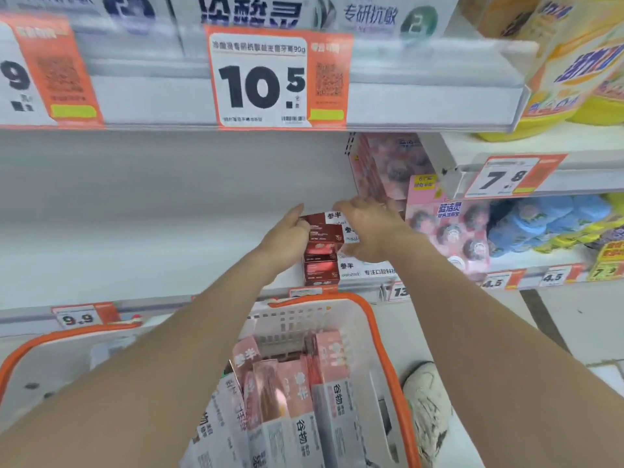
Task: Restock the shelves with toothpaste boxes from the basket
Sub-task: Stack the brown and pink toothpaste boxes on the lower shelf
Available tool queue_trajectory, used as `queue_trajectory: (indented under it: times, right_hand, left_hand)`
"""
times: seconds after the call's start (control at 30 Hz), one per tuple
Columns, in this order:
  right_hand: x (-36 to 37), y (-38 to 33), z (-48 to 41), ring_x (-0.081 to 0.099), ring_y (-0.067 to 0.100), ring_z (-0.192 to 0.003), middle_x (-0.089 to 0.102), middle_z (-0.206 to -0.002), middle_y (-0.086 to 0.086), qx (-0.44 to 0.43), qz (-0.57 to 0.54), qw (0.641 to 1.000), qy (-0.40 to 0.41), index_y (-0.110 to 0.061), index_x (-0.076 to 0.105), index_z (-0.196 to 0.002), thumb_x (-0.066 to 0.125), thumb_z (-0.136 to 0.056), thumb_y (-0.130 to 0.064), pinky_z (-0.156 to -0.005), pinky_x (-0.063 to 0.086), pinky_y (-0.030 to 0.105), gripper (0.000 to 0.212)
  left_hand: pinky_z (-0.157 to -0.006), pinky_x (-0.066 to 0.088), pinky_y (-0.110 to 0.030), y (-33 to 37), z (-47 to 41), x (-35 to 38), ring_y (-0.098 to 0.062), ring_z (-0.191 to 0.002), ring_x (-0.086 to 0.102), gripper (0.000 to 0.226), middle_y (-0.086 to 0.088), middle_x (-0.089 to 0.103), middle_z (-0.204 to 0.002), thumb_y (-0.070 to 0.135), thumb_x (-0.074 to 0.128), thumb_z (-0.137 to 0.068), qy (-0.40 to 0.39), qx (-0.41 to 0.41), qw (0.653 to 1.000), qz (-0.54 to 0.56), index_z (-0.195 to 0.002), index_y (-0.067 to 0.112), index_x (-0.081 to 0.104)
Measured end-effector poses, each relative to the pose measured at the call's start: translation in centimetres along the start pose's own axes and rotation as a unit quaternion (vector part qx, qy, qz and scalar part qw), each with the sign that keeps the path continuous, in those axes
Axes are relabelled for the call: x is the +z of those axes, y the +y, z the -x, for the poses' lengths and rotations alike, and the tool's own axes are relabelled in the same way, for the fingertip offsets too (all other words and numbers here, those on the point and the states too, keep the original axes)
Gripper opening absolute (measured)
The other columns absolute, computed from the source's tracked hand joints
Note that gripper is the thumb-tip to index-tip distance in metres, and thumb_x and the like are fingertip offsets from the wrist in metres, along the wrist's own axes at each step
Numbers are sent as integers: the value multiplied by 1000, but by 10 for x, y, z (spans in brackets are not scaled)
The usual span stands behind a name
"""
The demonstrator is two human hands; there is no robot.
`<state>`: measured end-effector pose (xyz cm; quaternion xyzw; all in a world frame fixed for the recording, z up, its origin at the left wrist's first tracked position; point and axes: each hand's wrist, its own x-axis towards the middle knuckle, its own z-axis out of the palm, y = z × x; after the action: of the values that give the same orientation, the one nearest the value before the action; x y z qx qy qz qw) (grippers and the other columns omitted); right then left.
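Both hands placing a red toothpaste box on the shelf stack.
Left hand (287, 233) and right hand (369, 228) are clamping opposite ends of the top box (320, 220), fingers curling round it, hands apart with the box between. It is sitting on a stack of red boxes (320, 268) at the right of the middle shelf (152, 258). Probably light, stiff card with a slick finish and corners that crush easily, so best gripped by the short ends. More pink and grey boxes (290, 383) are standing in the orange-rimmed basket (317, 298) nearest us. "参半" and "oralshark" are showing on the stack, 10.5 on the price tag (260, 82) above, 9.9 on the lower tag (76, 319), "冷酸灵" on the top-shelf cartons (250, 10).
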<state>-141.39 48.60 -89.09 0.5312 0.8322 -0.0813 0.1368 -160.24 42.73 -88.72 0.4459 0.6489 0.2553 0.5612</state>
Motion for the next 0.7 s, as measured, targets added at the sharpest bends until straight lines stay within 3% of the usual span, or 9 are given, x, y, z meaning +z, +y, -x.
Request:
queue_trajectory:
  times: [0.1, 0.17, 0.3, 0.33, 0.43, 0.5, 0.57, 0.63, 0.7]
  right_hand:
    - [17, 8, -8, 42, 28, -145, 46, -155, 2, -6, -40, 996, -80, -30, 30, -160, 72, -93, -44, -118, 34, 52, 81]
    - [28, 12, -8, 44, 25, -144, 48, -156, -1, 1, -94, 990, -104, -34, 34, -159, 68, -95, -43, -117, 36, 52, 73]
    - [34, 13, -2, 52, 29, -130, 54, -134, 3, 22, -105, 992, -60, -32, 54, -143, 73, -90, -36, -113, 36, 52, 57]
    - [34, 13, 0, 52, 32, -129, 52, -130, 5, 38, -96, 993, -49, -31, 57, -139, 75, -86, -30, -113, 35, 54, 56]
    - [35, 16, 13, 42, 35, -136, 49, -133, 8, 90, -76, 992, -40, -33, 53, -142, 73, -79, -21, -118, 22, 66, 67]
    - [38, 19, 24, 37, 35, -139, 49, -141, 5, 120, -84, 989, -25, -36, 49, -146, 72, -77, -17, -120, 14, 68, 75]
    - [43, 22, 38, 37, 32, -139, 50, -143, 0, 152, -109, 982, 13, -38, 52, -141, 70, -75, -13, -119, 18, 63, 73]
    - [52, 28, 52, 43, 31, -131, 56, -133, -3, 188, -153, 967, 75, -36, 58, -132, 66, -73, -10, -112, 28, 57, 65]
    - [63, 34, 66, 49, 32, -122, 60, -122, -2, 239, -223, 932, 157, -35, 60, -131, 64, -76, -10, -105, 34, 54, 61]
  left_hand:
    - [-124, 33, -43, -17, -22, 11, -23, -148, 41, 53, 0, 43, -163, 40, 33, -109, -17, -12, 998, -53, -160, 25, 41]
    - [-120, 39, -46, -28, -33, 17, -26, -141, 50, 59, -4, 53, -156, 47, 33, -102, -15, -11, 997, -76, -150, 19, 53]
    - [-89, 51, -34, -25, -29, 23, -22, -107, 62, 43, -5, 69, -117, 33, 33, -109, 6, -7, 999, -52, -128, 12, 66]
    - [-90, 51, -35, -26, -28, 24, -22, -107, 63, 43, -4, 69, -117, 34, 32, -110, 2, -17, 999, -38, -128, 12, 65]
    - [-113, 45, -45, -23, -22, 29, -23, -129, 58, 59, -2, 59, -145, 48, 35, -101, 13, -77, 994, 75, -150, 19, 47]
    - [-88, 55, -35, -18, -22, 33, -21, -98, 66, 40, -6, 70, -111, 39, 34, -105, 24, -106, 983, 146, -121, 11, 57]
    - [-63, 51, -29, -20, -28, 37, -17, -67, 62, 31, -4, 64, -75, 29, 30, -110, 17, -126, 979, 159, -95, 15, 54]
    - [-48, 51, -23, -18, -27, 40, -13, -47, 61, 30, -4, 61, -66, 24, 30, -110, 13, -119, 980, 157, -90, 16, 51]
    - [-48, 52, -23, -17, -26, 40, -14, -47, 62, 28, -6, 60, -71, 22, 30, -108, 20, -118, 977, 179, -92, 15, 51]
